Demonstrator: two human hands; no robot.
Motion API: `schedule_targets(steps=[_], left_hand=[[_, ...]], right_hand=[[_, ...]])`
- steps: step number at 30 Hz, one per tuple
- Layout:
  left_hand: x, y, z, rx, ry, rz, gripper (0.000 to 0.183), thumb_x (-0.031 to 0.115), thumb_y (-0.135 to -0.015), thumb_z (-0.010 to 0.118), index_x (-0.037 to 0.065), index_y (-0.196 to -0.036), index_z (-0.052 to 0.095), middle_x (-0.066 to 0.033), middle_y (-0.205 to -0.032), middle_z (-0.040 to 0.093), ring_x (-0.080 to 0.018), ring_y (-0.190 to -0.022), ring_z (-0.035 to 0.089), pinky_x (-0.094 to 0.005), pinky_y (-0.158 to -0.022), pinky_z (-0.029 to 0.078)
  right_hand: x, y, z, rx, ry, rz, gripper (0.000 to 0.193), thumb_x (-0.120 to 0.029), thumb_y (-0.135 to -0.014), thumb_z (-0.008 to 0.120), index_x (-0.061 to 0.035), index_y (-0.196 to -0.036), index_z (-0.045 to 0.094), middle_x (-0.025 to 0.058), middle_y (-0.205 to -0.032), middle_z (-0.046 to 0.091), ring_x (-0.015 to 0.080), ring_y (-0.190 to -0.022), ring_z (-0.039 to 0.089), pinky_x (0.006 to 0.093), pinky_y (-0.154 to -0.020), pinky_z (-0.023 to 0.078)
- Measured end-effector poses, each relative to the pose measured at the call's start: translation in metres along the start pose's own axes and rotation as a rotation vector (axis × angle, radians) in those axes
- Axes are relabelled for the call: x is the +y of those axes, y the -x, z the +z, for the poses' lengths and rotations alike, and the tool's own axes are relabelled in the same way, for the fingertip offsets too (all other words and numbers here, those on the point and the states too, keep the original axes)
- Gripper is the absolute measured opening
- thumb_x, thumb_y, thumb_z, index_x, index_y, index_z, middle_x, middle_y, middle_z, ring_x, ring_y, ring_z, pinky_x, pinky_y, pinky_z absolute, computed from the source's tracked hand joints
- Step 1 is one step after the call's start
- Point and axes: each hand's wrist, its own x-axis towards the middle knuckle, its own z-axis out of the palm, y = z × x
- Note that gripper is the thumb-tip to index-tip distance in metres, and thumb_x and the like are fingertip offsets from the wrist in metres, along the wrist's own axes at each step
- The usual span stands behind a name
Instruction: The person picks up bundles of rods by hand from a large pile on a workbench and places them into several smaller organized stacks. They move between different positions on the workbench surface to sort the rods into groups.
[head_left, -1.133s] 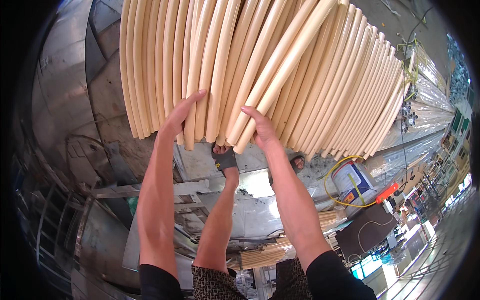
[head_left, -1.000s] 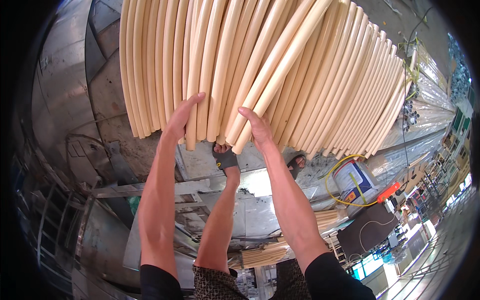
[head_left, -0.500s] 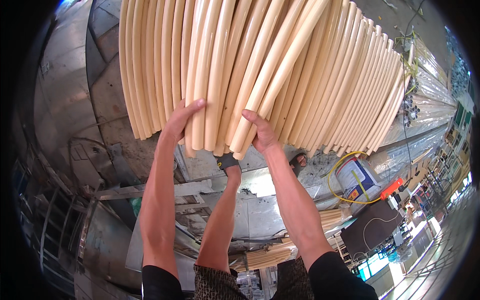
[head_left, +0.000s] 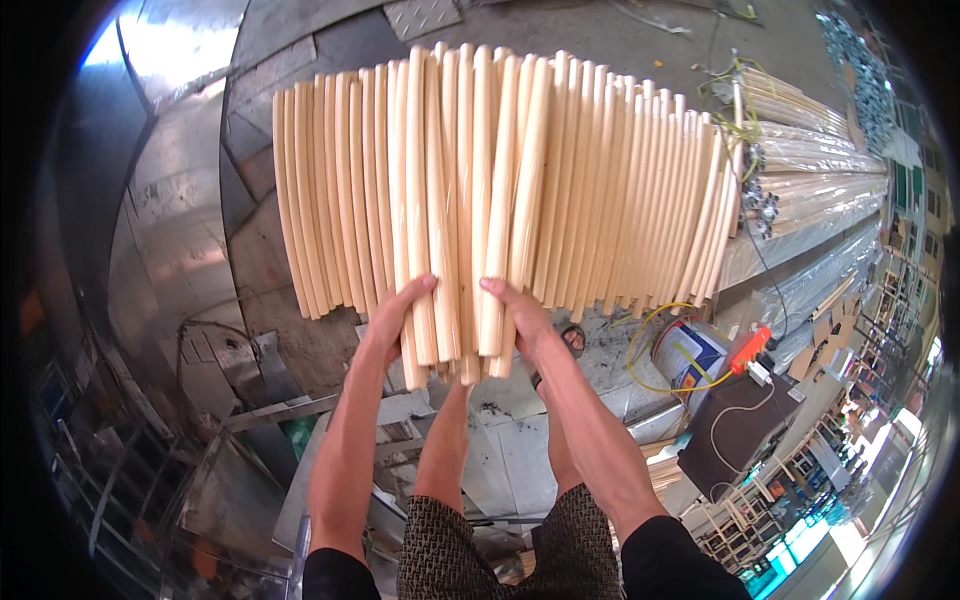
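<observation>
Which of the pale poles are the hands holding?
The middle bunch, between left hand and right hand, its near ends jutting closer to the person than the poles on either side.

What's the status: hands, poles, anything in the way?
Left hand, right hand: gripping pole bundle from opposite sides. Near ends jutting past neighbouring poles. Bucket off right, apart from hands.

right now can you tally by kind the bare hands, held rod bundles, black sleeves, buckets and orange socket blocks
Bare hands: 2 (left hand, right hand)
Held rod bundle: 1
Black sleeves: 2
White-and-blue bucket: 1
Orange socket block: 1
Total: 7
</observation>
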Motion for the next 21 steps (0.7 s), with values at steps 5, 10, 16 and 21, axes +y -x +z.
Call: schedule_targets(steps=[5, 10, 16, 21], left_hand=[[-0.071, 0.071, 0.025, 0.011, 0.068, -0.050, 0.061, 0.037, -0.087, 0.067, -0.006, -0.126, 0.050, -0.0219, -0.114, 0.063, -0.0251, -0.100, 0.065, -0.0341, -0.086, 0.055], [-0.177, 0.145, 0.045, 0.017, 0.214, -0.093, 0.064, 0.036, -0.090, 0.062, -0.004, -0.136, 0.041, -0.0219, -0.123, 0.057, -0.0294, -0.108, 0.062, -0.0390, -0.094, 0.051], [-0.296, 0.238, 0.078, 0.063, 0.217, -0.148, 0.071, 0.037, -0.089, 0.061, -0.004, -0.140, 0.033, -0.0240, -0.126, 0.055, -0.0333, -0.110, 0.060, -0.0425, -0.094, 0.051], [-0.379, 0.299, 0.087, 0.075, 0.163, -0.203, 0.073, 0.037, -0.088, 0.063, -0.006, -0.139, 0.034, -0.0255, -0.124, 0.055, -0.0330, -0.107, 0.061, -0.0422, -0.092, 0.052]], right_hand=[[0.028, 0.100, -0.015, -0.007, 0.009, 0.048, 0.075, -0.040, -0.079, 0.074, 0.0088, -0.129, 0.048, 0.0214, -0.120, 0.059, 0.0270, -0.110, 0.059, 0.0364, -0.095, 0.049], [0.089, 0.185, -0.057, -0.091, 0.056, 0.146, 0.077, -0.040, -0.080, 0.074, 0.0099, -0.132, 0.044, 0.0225, -0.122, 0.057, 0.0268, -0.110, 0.060, 0.0352, -0.092, 0.051], [0.198, 0.275, -0.121, -0.109, 0.075, 0.148, 0.096, -0.039, -0.081, 0.074, 0.0096, -0.140, 0.016, 0.0266, -0.128, 0.048, 0.0277, -0.108, 0.060, 0.0359, -0.088, 0.053], [0.272, 0.353, -0.147, -0.045, 0.126, -0.043, 0.102, -0.036, -0.085, 0.070, 0.0057, -0.146, 0.000, 0.0294, -0.135, 0.043, 0.0285, -0.112, 0.058, 0.0364, -0.091, 0.053]])
